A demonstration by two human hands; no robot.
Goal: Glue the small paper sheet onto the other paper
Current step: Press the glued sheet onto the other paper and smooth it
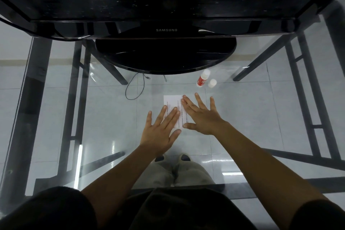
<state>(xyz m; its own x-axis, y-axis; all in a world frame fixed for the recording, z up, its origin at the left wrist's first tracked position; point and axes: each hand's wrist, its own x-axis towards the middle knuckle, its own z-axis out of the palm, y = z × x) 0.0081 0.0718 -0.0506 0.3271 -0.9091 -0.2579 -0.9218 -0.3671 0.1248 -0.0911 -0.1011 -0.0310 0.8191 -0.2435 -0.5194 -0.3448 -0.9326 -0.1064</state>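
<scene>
A white paper sheet (172,102) with printed lines lies flat on the glass table, in the middle of the view. My left hand (162,130) rests palm down on its lower left part with fingers spread. My right hand (200,115) lies flat on its right part, fingers spread too. Both hands cover much of the paper, so I cannot tell the small sheet from the other paper. A red and white glue bottle (203,79) lies on its side beyond my right hand. Its white cap (212,83) stands next to it.
A black monitor on a round stand (165,56) sits at the far side of the glass table (56,99). A thin black cable (134,87) loops left of the paper. Black table legs and the tiled floor show through the glass.
</scene>
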